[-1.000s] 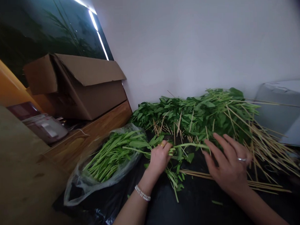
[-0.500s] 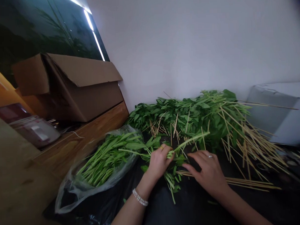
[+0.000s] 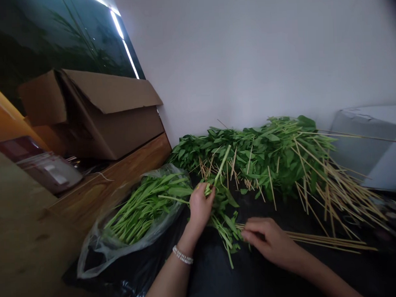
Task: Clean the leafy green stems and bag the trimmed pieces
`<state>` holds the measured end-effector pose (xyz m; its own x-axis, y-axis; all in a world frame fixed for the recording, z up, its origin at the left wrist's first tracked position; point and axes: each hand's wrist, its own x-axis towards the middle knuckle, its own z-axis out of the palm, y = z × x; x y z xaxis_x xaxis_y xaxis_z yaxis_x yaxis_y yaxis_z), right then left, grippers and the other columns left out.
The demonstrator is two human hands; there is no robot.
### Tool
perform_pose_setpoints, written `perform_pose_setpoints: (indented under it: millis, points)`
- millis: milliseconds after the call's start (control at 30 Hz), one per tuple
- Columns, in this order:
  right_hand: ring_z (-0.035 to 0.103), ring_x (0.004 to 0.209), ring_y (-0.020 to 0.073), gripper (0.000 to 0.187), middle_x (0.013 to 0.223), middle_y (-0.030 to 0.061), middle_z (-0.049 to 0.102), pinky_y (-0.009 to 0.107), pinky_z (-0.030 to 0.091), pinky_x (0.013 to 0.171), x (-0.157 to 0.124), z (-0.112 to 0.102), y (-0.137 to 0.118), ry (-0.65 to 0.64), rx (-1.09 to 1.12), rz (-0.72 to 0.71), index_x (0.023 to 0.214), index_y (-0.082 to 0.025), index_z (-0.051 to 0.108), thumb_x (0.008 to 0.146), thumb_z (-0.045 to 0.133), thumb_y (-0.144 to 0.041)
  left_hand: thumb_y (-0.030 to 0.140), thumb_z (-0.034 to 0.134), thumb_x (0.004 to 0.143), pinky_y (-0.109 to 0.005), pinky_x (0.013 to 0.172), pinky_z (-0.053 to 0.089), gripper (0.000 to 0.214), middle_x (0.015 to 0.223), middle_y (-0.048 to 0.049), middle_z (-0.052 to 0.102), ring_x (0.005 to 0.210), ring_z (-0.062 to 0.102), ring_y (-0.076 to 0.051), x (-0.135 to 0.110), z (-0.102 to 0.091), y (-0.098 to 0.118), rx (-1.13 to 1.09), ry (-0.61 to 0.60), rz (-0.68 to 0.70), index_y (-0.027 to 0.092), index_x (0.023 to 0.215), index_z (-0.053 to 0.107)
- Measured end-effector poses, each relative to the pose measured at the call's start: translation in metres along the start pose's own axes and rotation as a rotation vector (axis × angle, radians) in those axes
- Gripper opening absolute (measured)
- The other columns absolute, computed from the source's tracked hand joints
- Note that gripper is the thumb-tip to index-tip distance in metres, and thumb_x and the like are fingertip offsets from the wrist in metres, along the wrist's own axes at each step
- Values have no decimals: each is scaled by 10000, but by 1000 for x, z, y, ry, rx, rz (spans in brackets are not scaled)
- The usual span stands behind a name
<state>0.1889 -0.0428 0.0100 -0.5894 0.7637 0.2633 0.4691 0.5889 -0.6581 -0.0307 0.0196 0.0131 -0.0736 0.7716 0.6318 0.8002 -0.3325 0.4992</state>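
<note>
My left hand is closed round a small bunch of leafy green stems; one thick pale stem points up and away from the fist. Below it, cut stems and leaves lie scattered on a black plastic sheet. My right hand, lower and to the right, has its thumb and fingers drawn together; whatever is between the fingertips is too small to make out. Thin wooden sticks lie on the sheet, passing behind that hand.
Left of my hands, a clear plastic bag holds long green stems. A heap of leafy greens with many sticks lies along the wall. A cardboard box stands at the back left, and a white box at the right.
My left hand has moved slightly left with the bunch, whose thick stem now points more upright. The right hand has dropped lower, and its fingers have come together.
</note>
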Motion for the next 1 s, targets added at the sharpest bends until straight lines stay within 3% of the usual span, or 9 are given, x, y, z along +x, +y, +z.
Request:
perform_pose_setpoints:
  millis: [67,133,267,367,433,500,767,900,1000]
  points:
    - [504,560,123,338,582,-30,554,253,321,542,-2,0,-6,-135,64,32,586,-201,574,886,553,-354,243,570,860,-262,709,460,89,820,-23,665,760,626,-162,2,0,-1,-64,-16,-39,186,844,636]
    - [492,541,117,342,556,-36,549,249,312,530,-2,0,-5,-144,96,66,589,-197,601,868,576,-394,222,564,855,-261,707,462,89,821,-17,681,750,629,-159,2,1,0,-127,-46,-53,184,862,644]
    - [488,547,130,421,538,-19,522,271,343,557,3,-4,11,127,117,146,620,-195,620,925,451,-430,160,559,840,-262,721,470,103,826,-16,696,771,643,-165,-2,3,5,-195,-152,8,187,889,645]
    - [487,517,132,304,607,-26,557,273,373,527,7,-9,25,348,286,284,979,-216,659,886,514,-467,162,541,863,-277,757,479,123,883,-34,694,832,648,-179,-5,3,10,-158,-233,129,199,921,643]
    - [480,494,127,443,660,-32,576,267,382,494,9,-12,29,456,409,326,1188,-223,565,834,590,-488,183,520,889,-278,777,482,145,924,-46,685,861,645,-179,-8,2,14,-116,-294,223,208,963,642]
    - [490,493,126,559,706,-23,601,259,385,468,9,-14,30,522,494,324,1259,-221,505,796,633,-508,206,495,914,-270,783,486,171,952,-53,678,881,642,-175,-11,2,18,-82,-361,303,216,1002,641]
    - [496,463,131,472,631,40,636,267,365,442,11,-17,27,565,487,386,897,-159,700,768,603,-603,149,539,852,-263,818,484,227,1005,-46,665,937,632,-179,-15,1,22,-64,-459,319,228,1036,646]
    - [520,480,140,423,660,41,646,275,388,456,11,-15,24,543,464,372,864,-175,733,747,639,-571,105,586,746,-255,736,462,144,817,-21,637,789,611,-165,-12,4,20,-122,-388,214,192,835,661]
    - [558,536,153,374,721,50,669,273,406,473,12,-12,17,522,474,344,885,-195,746,754,644,-530,108,564,704,-234,654,432,108,711,10,601,671,568,-132,-11,11,20,-293,-283,23,174,746,639]
